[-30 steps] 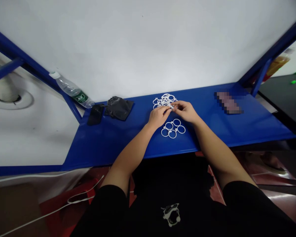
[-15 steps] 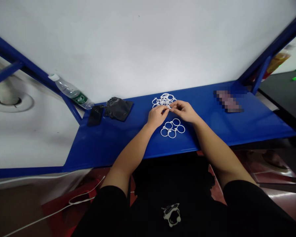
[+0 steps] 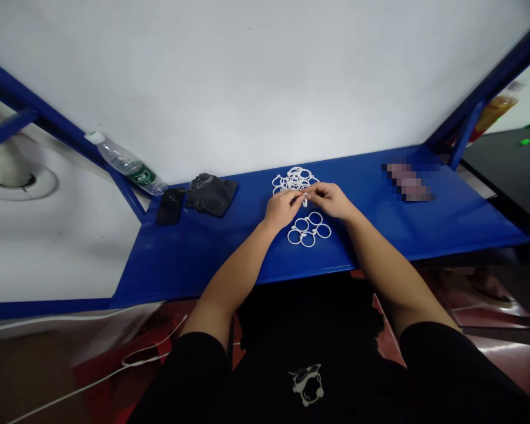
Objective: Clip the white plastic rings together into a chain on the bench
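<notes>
My left hand [image 3: 283,207] and my right hand [image 3: 331,200] meet over the blue table, fingertips pinched together. Between them is a small white ring [image 3: 305,201], seen nearly edge-on and partly covered by the fingers. It resembles the white rings with small clips or eyelets, like curtain rings, that lie around it. Just behind my fingers is a tangled pile of these white rings [image 3: 295,178]. Nearer to me, below my hands, several white rings [image 3: 308,239] lie flat in a loose cluster, touching or close together.
On the left of the blue table [image 3: 247,253] are a black pouch [image 3: 212,194], a dark phone [image 3: 169,206] and a clear plastic bottle [image 3: 130,168] leaning at the frame. A blurred pinkish item [image 3: 408,181] lies on the right. A white wall rises behind.
The white ring between my fingertips has turned and now hangs below them, showing more clearly. My hands stay in nearly the same place. The pile and the near cluster look unchanged.
</notes>
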{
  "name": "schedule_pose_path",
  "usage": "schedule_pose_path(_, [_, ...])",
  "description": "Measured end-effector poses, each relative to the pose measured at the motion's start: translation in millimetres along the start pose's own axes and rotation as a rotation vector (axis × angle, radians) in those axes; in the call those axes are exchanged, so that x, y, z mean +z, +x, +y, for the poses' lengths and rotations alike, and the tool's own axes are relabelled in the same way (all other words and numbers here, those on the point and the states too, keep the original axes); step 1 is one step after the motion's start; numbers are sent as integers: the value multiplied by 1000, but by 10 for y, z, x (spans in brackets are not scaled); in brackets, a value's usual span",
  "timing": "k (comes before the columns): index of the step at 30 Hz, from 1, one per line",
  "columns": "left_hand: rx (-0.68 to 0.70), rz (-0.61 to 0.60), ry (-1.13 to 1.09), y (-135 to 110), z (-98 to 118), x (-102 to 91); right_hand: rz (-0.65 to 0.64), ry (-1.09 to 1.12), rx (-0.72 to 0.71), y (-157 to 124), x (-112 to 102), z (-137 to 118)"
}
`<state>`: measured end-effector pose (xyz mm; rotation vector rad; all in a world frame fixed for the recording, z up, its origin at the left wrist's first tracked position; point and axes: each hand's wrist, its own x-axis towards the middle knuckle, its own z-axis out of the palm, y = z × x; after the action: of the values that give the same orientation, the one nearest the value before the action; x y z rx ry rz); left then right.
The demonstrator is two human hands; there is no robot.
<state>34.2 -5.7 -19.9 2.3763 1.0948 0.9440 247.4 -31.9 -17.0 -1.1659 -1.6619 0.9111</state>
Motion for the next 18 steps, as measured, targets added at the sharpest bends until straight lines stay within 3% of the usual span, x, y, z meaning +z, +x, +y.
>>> schedule_pose_path(6, [141, 112, -47, 0, -117, 80, -2, 142, 29, 17, -12, 62])
schedule_pose_path(12, [206, 110, -43, -5, -159, 118, -65, 161, 35, -4, -48, 31])
schedule_pose_path(18, [153, 115, -47, 3, -145, 64, 58, 12, -31, -4, -51, -70])
